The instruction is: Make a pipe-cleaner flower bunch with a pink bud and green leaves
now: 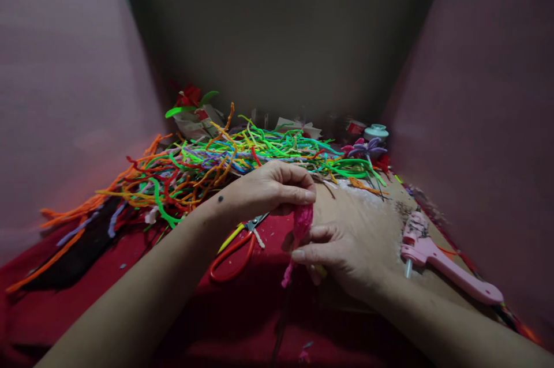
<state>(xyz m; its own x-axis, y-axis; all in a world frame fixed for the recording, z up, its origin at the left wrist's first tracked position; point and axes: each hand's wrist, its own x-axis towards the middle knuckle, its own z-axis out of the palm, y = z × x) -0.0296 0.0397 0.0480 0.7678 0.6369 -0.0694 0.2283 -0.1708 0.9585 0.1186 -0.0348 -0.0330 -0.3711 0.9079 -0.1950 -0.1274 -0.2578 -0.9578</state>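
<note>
Between my hands is a bundle of bright pink pipe cleaner (303,218), with a short twisted end hanging below. My left hand (285,186) pinches its top between thumb and fingers. Lower down, my right hand (326,247) closes on the same pink piece, thumb against the fingers. A thin dark stem runs down below the hands; where it joins the pink piece is hidden. Something small and yellowish shows under my right hand, too covered to name. Just left of the hands lie scissors (234,258) with one red and one yellow handle.
A large heap of coloured pipe cleaners (242,154) spreads across the back and left. A pink glue gun (445,270) lies on a brown board (359,218) at right. Behind it are a purple flower (367,147) and a pale blue jar (375,132). Red cloth (173,299) covers the front.
</note>
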